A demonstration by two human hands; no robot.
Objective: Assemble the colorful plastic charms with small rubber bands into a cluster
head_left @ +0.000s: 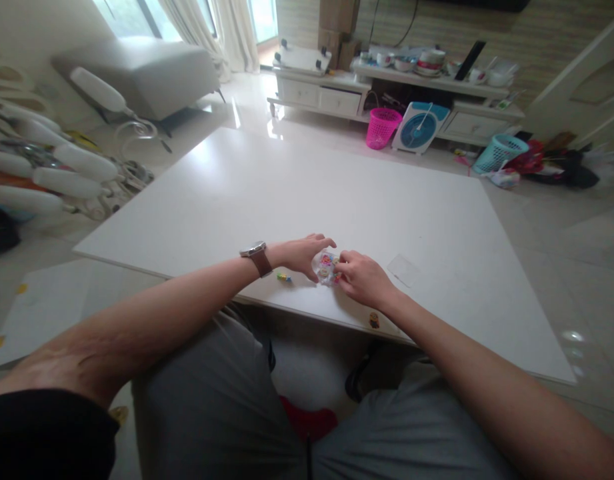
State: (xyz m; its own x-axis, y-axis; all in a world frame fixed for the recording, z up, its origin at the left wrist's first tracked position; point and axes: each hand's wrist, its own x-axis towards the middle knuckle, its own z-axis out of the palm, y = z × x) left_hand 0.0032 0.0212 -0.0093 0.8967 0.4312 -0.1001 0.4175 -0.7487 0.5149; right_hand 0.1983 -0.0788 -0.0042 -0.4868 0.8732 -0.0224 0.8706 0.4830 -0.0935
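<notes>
A small clear plastic container with several colourful little pieces in it sits near the front edge of the white table. My left hand, with a watch on the wrist, curls its thumb and fingers around the container's left side. Bent together at the container's right side are the fingers of my right hand; what they pinch is hidden. A small green, yellow and blue piece lies below my left wrist. Close to the table edge, under my right forearm, is a small brown and yellow figure.
A thin clear square sheet or lid lies right of my right hand. White-padded chairs or stools crowd the left. Beyond the table are a pink basket, a blue and white fan and a teal basket.
</notes>
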